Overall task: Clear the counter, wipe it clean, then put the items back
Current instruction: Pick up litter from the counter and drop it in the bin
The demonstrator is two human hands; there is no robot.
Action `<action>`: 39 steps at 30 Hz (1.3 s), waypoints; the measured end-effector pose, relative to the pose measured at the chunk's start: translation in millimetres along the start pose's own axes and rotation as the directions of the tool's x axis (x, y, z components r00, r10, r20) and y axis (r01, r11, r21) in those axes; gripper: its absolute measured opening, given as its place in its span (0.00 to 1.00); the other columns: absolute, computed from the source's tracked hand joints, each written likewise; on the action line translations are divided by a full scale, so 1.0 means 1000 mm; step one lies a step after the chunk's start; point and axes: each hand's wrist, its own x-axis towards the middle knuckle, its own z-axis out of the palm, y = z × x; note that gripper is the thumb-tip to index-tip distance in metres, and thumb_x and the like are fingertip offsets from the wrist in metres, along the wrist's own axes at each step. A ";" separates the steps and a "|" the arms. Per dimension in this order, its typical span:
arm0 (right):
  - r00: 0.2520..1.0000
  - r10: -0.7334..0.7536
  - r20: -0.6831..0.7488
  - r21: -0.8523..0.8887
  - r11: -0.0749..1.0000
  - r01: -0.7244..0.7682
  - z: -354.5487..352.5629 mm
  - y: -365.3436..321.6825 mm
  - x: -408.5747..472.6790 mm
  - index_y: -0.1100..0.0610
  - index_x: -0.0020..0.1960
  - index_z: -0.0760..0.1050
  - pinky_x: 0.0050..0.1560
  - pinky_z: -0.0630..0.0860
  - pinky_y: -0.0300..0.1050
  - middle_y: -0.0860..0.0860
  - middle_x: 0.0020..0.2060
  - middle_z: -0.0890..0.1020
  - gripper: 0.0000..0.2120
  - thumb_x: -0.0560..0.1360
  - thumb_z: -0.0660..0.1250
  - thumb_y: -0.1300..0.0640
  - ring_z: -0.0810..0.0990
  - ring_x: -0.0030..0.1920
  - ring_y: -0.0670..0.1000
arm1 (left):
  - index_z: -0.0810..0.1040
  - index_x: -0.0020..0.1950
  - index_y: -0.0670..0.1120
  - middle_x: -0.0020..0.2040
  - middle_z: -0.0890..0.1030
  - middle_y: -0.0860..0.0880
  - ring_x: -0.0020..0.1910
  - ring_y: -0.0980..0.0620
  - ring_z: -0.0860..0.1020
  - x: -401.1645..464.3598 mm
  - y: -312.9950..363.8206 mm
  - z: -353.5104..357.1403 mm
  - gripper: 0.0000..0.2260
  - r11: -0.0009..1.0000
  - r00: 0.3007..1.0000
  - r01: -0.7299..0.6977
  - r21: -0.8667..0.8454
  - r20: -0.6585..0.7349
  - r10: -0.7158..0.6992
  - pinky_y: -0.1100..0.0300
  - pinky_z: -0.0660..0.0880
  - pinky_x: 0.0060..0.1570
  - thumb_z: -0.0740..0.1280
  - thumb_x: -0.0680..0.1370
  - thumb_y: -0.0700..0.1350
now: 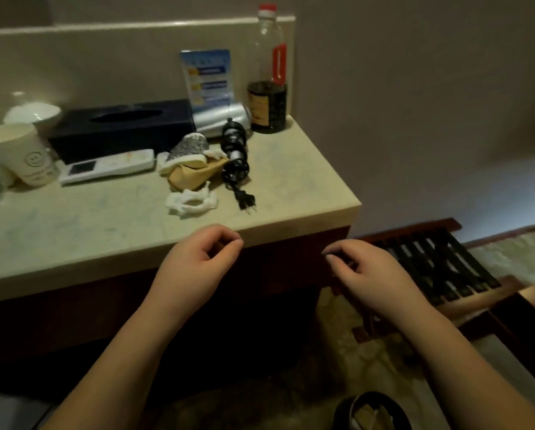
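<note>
Marble counter [291, 187] fronts 2 empty hands, left hand [198, 259] and right hand [365, 274] with fingers loosely curled at its near edge, beyond them crumpled tissue [191, 201], black cord [236, 156], remote [108, 166], tissue box [120, 128], bottle [267, 76].

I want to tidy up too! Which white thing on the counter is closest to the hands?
The crumpled white tissue, lying nearest the counter's front edge. The white remote and paper cup sit farther back and left.
</note>
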 end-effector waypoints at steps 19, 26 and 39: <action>0.954 -0.298 -0.027 -0.448 0.857 0.255 0.067 -0.144 0.124 0.47 0.62 0.74 0.55 0.63 0.49 0.48 0.58 0.74 0.13 0.79 0.60 0.48 0.68 0.61 0.53 | 0.79 0.58 0.55 0.62 0.74 0.55 0.61 0.52 0.65 0.081 -0.050 -0.055 0.11 0.839 0.993 -0.081 0.538 -0.025 0.111 0.55 0.61 0.54 0.62 0.80 0.52; 0.951 -0.306 -0.038 -0.420 0.868 0.263 0.069 -0.143 0.131 0.48 0.58 0.78 0.47 0.56 0.44 0.46 0.55 0.78 0.11 0.78 0.62 0.50 0.70 0.57 0.52 | 0.78 0.53 0.53 0.53 0.78 0.58 0.54 0.55 0.68 0.079 -0.056 -0.054 0.13 0.859 0.981 -0.169 0.483 -0.003 0.195 0.57 0.64 0.52 0.61 0.78 0.59; 0.947 -0.312 0.068 -0.277 0.906 0.319 0.007 -0.165 0.169 0.46 0.70 0.67 0.68 0.67 0.53 0.49 0.66 0.69 0.25 0.74 0.68 0.48 0.68 0.66 0.51 | 0.76 0.60 0.49 0.57 0.74 0.51 0.56 0.52 0.69 0.083 -0.062 -0.051 0.10 0.869 0.977 -0.180 0.461 -0.022 0.214 0.56 0.68 0.55 0.60 0.81 0.48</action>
